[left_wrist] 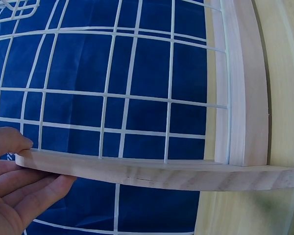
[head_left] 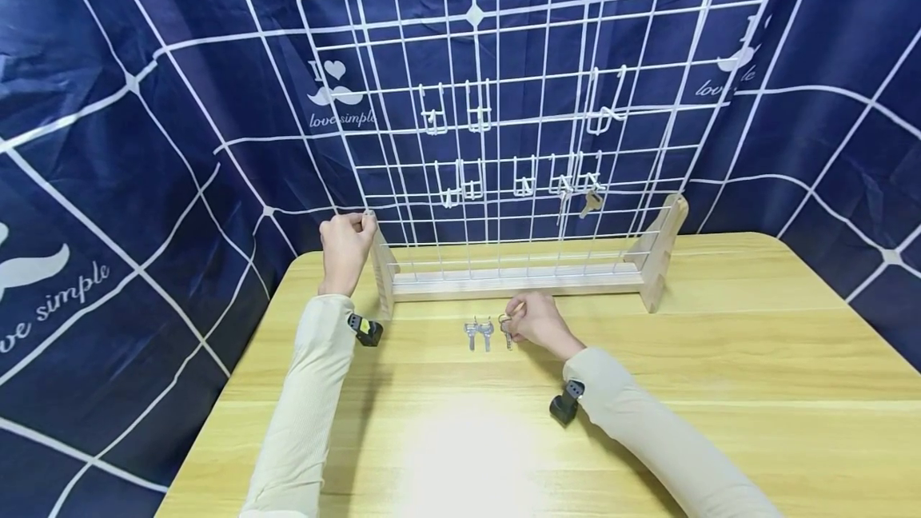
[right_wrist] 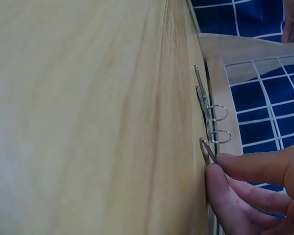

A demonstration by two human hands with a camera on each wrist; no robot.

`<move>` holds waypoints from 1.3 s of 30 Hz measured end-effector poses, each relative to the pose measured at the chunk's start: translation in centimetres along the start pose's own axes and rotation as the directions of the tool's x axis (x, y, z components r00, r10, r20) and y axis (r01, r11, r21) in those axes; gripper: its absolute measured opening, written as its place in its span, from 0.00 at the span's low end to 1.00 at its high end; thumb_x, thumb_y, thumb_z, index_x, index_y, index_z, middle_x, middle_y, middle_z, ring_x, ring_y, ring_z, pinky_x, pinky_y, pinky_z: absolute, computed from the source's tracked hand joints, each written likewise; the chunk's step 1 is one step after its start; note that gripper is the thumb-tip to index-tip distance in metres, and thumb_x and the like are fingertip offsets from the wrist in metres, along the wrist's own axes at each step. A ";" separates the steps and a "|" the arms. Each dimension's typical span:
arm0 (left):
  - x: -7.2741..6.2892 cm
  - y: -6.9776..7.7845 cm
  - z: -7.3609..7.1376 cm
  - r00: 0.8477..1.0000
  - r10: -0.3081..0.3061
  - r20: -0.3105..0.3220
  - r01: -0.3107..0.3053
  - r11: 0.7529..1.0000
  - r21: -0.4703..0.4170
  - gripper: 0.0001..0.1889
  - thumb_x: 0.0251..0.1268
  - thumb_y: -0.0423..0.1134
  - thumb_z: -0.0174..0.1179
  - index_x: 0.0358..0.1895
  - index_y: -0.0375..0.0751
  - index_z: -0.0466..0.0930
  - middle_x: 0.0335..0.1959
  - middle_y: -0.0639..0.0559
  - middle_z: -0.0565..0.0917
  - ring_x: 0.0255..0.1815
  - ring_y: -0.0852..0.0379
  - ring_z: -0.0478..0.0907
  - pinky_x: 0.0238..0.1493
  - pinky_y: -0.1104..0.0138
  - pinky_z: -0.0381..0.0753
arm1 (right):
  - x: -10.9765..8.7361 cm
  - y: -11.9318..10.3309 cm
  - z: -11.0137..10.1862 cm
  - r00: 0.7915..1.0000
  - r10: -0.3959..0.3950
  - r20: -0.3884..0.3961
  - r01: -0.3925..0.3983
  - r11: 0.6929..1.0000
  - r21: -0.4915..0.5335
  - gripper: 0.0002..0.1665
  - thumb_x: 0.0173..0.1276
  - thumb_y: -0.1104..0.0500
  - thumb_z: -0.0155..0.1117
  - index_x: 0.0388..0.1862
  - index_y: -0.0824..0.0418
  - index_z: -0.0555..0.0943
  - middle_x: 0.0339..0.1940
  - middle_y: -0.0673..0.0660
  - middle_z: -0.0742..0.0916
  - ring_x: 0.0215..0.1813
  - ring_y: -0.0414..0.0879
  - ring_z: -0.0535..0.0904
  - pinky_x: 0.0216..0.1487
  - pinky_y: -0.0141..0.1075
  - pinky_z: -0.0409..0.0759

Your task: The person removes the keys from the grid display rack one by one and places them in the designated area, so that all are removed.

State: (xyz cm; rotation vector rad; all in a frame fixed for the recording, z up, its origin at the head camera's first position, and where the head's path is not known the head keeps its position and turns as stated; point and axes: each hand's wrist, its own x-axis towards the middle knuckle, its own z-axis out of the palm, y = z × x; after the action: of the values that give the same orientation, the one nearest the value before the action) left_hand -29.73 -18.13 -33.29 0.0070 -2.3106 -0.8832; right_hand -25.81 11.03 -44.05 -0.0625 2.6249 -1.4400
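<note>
My left hand (head_left: 345, 250) grips the upper end of the wooden side stand (left_wrist: 152, 176) of a white wire grid rack, thumb on one face and fingers on the other. On the table in front of the rack, my right hand (head_left: 536, 320) pinches a small silver key (head_left: 508, 340) with a ring, between thumb and index finger (right_wrist: 255, 166). Just left of it lie two more silver keys (head_left: 472, 332), their rings (right_wrist: 219, 112) standing up in the right wrist view. The fingertips partly hide the pinched key.
White wire hooks (head_left: 524, 186) hang on the grid in two rows. A brass-coloured key (head_left: 592, 203) and a silver key (head_left: 564, 197) hang from lower hooks at the right. A wooden crossbar (head_left: 518, 286) joins the stands. Behind is a dark blue curtain (head_left: 180, 262) with white lines.
</note>
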 end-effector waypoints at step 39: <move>0.0 -0.2 0.2 1.000 0.015 -0.006 -0.015 1.000 -0.002 0.13 0.61 0.35 0.55 0.36 0.30 0.87 0.26 0.40 0.87 0.29 0.44 0.83 0.37 0.54 0.78 | 0.0 -0.5 1.0 0.999 0.035 0.006 -0.034 0.996 -0.080 0.09 0.56 0.72 0.68 0.34 0.72 0.77 0.19 0.60 0.84 0.15 0.44 0.80 0.21 0.33 0.80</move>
State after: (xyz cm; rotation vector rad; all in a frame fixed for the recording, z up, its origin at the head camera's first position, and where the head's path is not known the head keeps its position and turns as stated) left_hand -29.89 -18.16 -33.46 -0.0087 -2.3016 -0.8773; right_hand -25.68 9.91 -44.22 -0.0312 2.6638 -1.3211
